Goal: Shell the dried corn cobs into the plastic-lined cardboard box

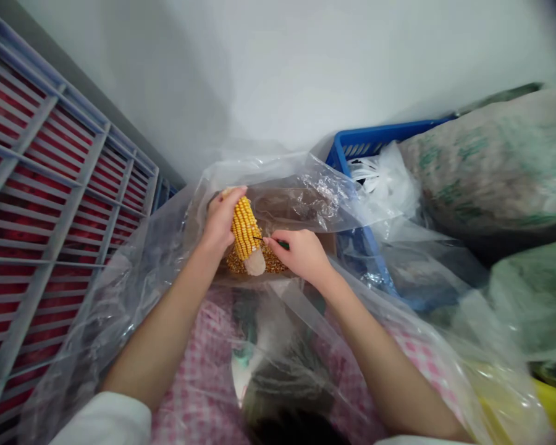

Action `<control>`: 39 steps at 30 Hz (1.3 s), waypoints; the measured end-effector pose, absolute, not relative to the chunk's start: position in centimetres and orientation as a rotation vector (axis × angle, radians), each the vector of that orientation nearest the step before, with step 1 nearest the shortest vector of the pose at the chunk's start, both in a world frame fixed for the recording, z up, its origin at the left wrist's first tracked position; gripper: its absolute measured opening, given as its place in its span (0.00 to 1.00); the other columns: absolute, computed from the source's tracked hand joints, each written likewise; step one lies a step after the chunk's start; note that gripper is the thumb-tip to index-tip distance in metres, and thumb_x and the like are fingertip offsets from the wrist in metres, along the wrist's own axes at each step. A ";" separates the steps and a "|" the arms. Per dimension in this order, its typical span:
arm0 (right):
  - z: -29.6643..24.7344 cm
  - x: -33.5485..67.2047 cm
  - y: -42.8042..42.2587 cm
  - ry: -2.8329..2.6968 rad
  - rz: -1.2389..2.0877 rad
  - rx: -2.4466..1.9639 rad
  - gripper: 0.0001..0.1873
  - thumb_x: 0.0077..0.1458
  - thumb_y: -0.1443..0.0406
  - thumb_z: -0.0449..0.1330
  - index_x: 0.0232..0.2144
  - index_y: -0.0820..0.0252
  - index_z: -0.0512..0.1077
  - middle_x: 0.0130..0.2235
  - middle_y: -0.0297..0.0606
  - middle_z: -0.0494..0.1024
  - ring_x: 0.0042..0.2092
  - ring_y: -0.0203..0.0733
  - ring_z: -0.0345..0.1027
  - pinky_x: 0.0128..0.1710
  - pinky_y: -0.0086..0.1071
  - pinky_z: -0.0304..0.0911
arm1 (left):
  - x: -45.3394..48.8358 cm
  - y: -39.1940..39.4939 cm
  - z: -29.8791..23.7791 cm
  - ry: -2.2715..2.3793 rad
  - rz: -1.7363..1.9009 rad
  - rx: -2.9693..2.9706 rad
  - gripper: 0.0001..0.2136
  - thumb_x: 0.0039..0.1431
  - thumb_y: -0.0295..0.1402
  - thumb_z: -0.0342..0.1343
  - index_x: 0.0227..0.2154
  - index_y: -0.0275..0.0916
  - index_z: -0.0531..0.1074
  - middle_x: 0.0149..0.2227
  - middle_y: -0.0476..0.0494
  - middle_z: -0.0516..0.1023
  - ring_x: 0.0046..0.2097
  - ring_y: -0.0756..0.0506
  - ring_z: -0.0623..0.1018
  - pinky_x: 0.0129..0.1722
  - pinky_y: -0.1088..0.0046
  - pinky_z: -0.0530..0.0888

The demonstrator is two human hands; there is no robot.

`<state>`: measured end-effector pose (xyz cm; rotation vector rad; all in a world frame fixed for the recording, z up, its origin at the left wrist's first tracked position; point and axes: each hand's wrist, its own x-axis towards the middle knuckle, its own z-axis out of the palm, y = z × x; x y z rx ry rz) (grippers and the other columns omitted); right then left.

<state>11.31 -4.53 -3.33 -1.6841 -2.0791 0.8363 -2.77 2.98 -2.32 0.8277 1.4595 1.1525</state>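
Observation:
My left hand (220,219) is wrapped round the upper part of a yellow corn cob (245,227), tilted with its lower end toward me. That lower end is bare and pale, stripped of kernels. In my right hand (303,250) is a small screwdriver-like tool (283,245) with a dark green handle, mostly hidden by the fingers. Its thin dark shaft touches the right side of the cob. Loose corn kernels (274,262) lie below, in a cardboard box (282,204) lined with a clear plastic bag (254,170).
A grey slatted plastic crate (69,185) with red behind its slats stands at left. To the right are a blue crate (337,151), a white plastic bag (391,182) and a large full sack (495,161). A white wall (278,74) rises behind.

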 end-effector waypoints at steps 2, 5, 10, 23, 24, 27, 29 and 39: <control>-2.8 11.4 -4.4 -1.806 1.118 -1.565 0.19 0.58 0.55 0.49 0.27 0.59 0.74 0.24 0.32 0.71 0.27 0.33 0.60 0.28 0.28 0.48 | -3.5 3.4 -1.4 1.420 1.139 0.771 0.14 0.40 0.43 0.60 0.24 0.40 0.63 0.22 0.51 0.68 0.25 0.50 0.71 0.26 0.74 0.68; -2.4 11.6 -4.2 -1.527 1.445 -1.430 0.18 0.54 0.54 0.53 0.24 0.61 0.74 0.21 0.29 0.65 0.24 0.31 0.53 0.26 0.28 0.47 | -4.2 3.7 -0.8 1.352 1.027 0.788 0.18 0.40 0.47 0.62 0.26 0.40 0.64 0.23 0.49 0.68 0.26 0.47 0.73 0.26 0.70 0.70; -3.0 12.2 -4.4 -1.398 1.629 -1.444 0.16 0.49 0.56 0.57 0.22 0.63 0.75 0.18 0.27 0.58 0.23 0.31 0.46 0.25 0.29 0.42 | -4.9 3.2 -1.0 1.244 0.741 0.934 0.19 0.34 0.39 0.68 0.29 0.38 0.68 0.26 0.48 0.70 0.26 0.49 0.73 0.26 0.72 0.71; -2.3 12.1 -5.1 -1.701 1.528 -1.334 0.16 0.53 0.58 0.54 0.23 0.63 0.73 0.20 0.28 0.64 0.24 0.30 0.51 0.26 0.28 0.46 | -4.2 2.4 -1.0 1.197 0.735 1.048 0.14 0.40 0.39 0.62 0.28 0.37 0.68 0.24 0.47 0.72 0.24 0.47 0.76 0.20 0.75 0.69; -2.2 12.1 -5.2 -1.733 1.525 -1.341 0.16 0.53 0.59 0.54 0.22 0.63 0.73 0.19 0.28 0.63 0.23 0.30 0.51 0.25 0.27 0.46 | -4.1 2.2 -1.1 1.169 0.703 1.060 0.14 0.40 0.38 0.62 0.28 0.37 0.68 0.25 0.46 0.73 0.24 0.47 0.76 0.21 0.75 0.70; -2.1 11.9 -5.4 -1.823 1.504 -1.392 0.15 0.53 0.61 0.54 0.20 0.63 0.72 0.17 0.26 0.59 0.22 0.29 0.48 0.24 0.27 0.44 | -3.9 1.7 -1.6 1.134 0.628 1.129 0.11 0.41 0.36 0.61 0.27 0.36 0.68 0.26 0.46 0.74 0.24 0.49 0.75 0.23 0.77 0.70; -2.4 11.7 -5.5 -1.849 1.455 -1.446 0.15 0.53 0.62 0.54 0.20 0.64 0.72 0.16 0.26 0.59 0.21 0.28 0.48 0.24 0.27 0.43 | -3.7 1.6 -2.0 1.172 0.661 1.148 0.10 0.42 0.35 0.61 0.26 0.37 0.68 0.24 0.48 0.73 0.24 0.50 0.74 0.23 0.78 0.69; -2.9 10.5 -5.9 -1.984 1.031 -1.672 0.16 0.57 0.65 0.51 0.20 0.62 0.71 0.20 0.32 0.68 0.23 0.31 0.54 0.26 0.29 0.44 | -2.4 2.0 -3.0 1.302 0.946 1.016 0.10 0.40 0.34 0.60 0.24 0.38 0.65 0.21 0.51 0.71 0.22 0.52 0.71 0.22 0.78 0.68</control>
